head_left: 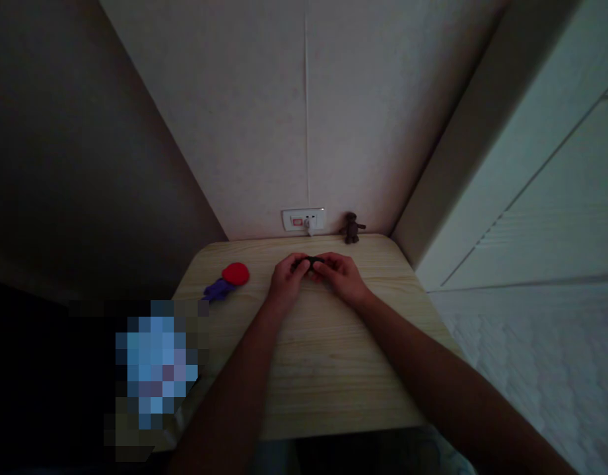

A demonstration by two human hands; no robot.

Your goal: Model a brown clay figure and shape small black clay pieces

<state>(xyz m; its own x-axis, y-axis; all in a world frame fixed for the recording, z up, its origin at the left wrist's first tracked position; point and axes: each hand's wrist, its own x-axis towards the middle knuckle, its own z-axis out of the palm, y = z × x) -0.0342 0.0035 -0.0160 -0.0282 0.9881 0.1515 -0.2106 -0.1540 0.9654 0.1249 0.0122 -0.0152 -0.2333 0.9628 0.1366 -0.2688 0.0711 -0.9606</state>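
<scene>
Over the far half of the wooden table (333, 369), my two hands meet around a small black piece (311, 260). It looks soft, like modelling clay, but the fingers cover most of it. My left hand (286, 277) pinches its left end between thumb and fingers. At the other end, my right hand (344, 276) grips it the same way. To the left of my hands lie a flat red round piece (236, 273) and a purple piece with several prongs (218, 289), touching or nearly so. A small dark brown bear-like figure (352, 229) stands upright at the back edge.
A wall socket (304, 220) with a white plug (310, 227) sits just behind the table, its cord running up the wall. At the left edge, a lit bluish area (158, 363) is pixelated. A pale cabinet or door (541, 165) rises on the right.
</scene>
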